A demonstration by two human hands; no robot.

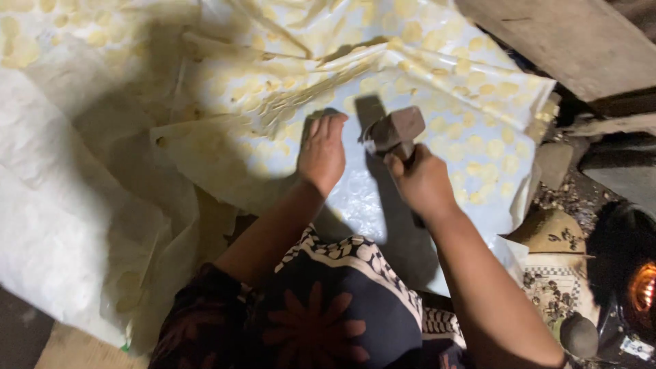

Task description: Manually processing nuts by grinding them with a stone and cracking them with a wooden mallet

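At far left, crumpled white plastic sheets (pixel 61 205) lie heaped, some speckled with pale yellow flattened discs. Toward the middle, a smoother sheet (pixel 355 198) spreads in front of the person, its far and right parts dotted with more discs (pixel 478 147).

The left hand (pixel 322 149) lies open and flat, palm down on this sheet, fingers stretched forward, pressing the plastic against the surface beneath. Just to its right, the right hand (pixel 422 181) is closed tightly around the handle of a hammer, whose blocky head (pixel 396 128) hangs just above the sheet, close beside the left fingertips.

Pounding well here would seem to call for keeping the left fingers clear of the head's path, holding the plastic taut so nothing shifts, and bringing the head down flat rather than on an edge, so the sheet does not tear.

At right lie stones (pixel 553 162) and a wooden beam (pixel 574 41); at the lower right edge something glows orange (pixel 644 287).
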